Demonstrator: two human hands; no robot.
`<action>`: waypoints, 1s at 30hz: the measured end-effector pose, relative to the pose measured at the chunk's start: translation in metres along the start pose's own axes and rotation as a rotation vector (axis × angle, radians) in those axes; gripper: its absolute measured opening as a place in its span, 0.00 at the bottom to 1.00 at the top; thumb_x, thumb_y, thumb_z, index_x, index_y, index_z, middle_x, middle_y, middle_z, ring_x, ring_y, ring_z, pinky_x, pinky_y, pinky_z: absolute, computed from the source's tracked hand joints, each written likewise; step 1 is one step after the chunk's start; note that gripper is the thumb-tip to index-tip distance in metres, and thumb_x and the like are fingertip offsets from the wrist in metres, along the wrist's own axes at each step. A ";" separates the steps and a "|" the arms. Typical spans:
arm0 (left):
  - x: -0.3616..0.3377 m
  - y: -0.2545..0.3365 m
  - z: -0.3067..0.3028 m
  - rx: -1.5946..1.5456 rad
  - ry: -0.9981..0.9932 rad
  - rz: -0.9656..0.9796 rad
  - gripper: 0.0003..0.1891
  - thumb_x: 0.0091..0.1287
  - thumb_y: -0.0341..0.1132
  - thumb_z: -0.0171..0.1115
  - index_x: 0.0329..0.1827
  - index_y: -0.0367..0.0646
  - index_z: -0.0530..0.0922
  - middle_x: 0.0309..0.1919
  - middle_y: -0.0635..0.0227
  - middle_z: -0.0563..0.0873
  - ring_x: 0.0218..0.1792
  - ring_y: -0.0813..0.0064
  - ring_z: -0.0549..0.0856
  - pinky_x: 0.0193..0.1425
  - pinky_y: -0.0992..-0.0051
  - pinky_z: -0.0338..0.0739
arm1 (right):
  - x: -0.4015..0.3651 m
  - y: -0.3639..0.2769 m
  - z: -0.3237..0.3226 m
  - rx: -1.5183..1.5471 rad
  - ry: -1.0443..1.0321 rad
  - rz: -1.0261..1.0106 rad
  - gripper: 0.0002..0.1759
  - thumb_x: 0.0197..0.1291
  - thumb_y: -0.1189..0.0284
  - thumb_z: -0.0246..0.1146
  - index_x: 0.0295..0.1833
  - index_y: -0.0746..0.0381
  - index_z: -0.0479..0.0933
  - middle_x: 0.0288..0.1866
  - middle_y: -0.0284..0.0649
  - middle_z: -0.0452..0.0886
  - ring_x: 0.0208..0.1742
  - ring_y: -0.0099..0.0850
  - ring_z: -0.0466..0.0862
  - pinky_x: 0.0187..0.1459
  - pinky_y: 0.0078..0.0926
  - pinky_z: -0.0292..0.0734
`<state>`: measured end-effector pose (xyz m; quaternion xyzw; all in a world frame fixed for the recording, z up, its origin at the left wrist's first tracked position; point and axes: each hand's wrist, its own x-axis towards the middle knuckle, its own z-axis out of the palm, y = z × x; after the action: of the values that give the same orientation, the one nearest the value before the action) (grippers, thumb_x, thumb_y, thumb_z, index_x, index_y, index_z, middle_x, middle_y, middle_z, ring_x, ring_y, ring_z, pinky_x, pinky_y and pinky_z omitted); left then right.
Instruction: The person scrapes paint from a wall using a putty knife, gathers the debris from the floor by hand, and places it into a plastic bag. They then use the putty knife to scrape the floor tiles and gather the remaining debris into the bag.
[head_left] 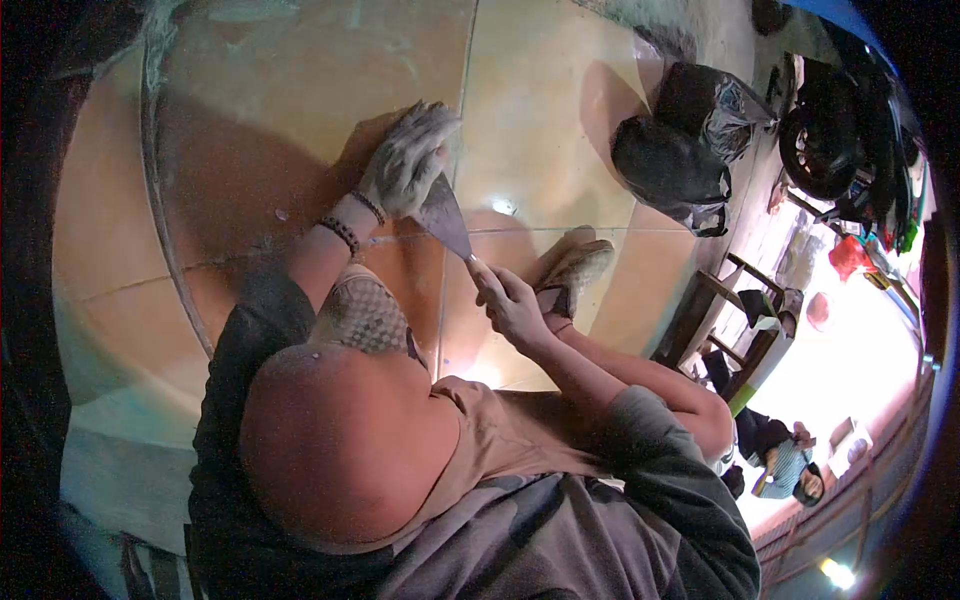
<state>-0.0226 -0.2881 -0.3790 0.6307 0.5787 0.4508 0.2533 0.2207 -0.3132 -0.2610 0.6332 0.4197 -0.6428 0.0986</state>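
Note:
My right hand (512, 308), bare, is wrapped round the handle of a putty knife (443, 218) with a flat grey blade. The blade points up and left, its wide end right at my left hand (408, 162). That hand wears a whitish, dirt-smudged work glove, and beaded bracelets (342, 234) circle its wrist. Its fingers are curled together beside the blade's edge; what they hold, if anything, is hidden. Both hands are over the tan tiled floor (540, 130), in front of my bent knees.
My shoes, a checkered one (365, 315) and a light one (580, 265), rest on the tiles. Black plastic bags (665, 165) sit at the upper right, near a motorcycle (825, 150). A wooden frame (715, 320) stands at the right, and a person (785, 465) is beyond it.

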 end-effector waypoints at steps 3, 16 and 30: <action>-0.005 0.013 -0.004 -0.213 -0.019 -0.154 0.22 0.68 0.37 0.46 0.62 0.35 0.69 0.62 0.50 0.72 0.66 0.54 0.68 0.73 0.61 0.55 | 0.012 0.001 0.014 0.036 0.059 -0.021 0.24 0.67 0.55 0.56 0.55 0.63 0.75 0.26 0.32 0.74 0.23 0.16 0.69 0.24 0.15 0.64; -0.018 0.022 -0.008 -0.575 0.015 -0.281 0.24 0.67 0.35 0.47 0.65 0.33 0.67 0.64 0.51 0.71 0.68 0.61 0.67 0.71 0.67 0.59 | 0.059 -0.004 -0.014 -0.175 0.044 -0.103 0.25 0.65 0.53 0.56 0.54 0.65 0.77 0.40 0.38 0.81 0.36 0.24 0.79 0.37 0.21 0.74; 0.019 -0.005 0.004 0.031 -0.031 0.050 0.23 0.67 0.39 0.45 0.61 0.35 0.70 0.60 0.50 0.73 0.65 0.52 0.68 0.74 0.58 0.53 | 0.040 0.023 -0.039 -0.121 0.134 -0.183 0.21 0.67 0.58 0.55 0.54 0.65 0.75 0.36 0.32 0.77 0.37 0.20 0.74 0.40 0.19 0.71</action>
<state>-0.0228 -0.2676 -0.3801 0.6559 0.5655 0.4381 0.2411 0.2572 -0.2857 -0.3010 0.6267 0.5195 -0.5787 0.0493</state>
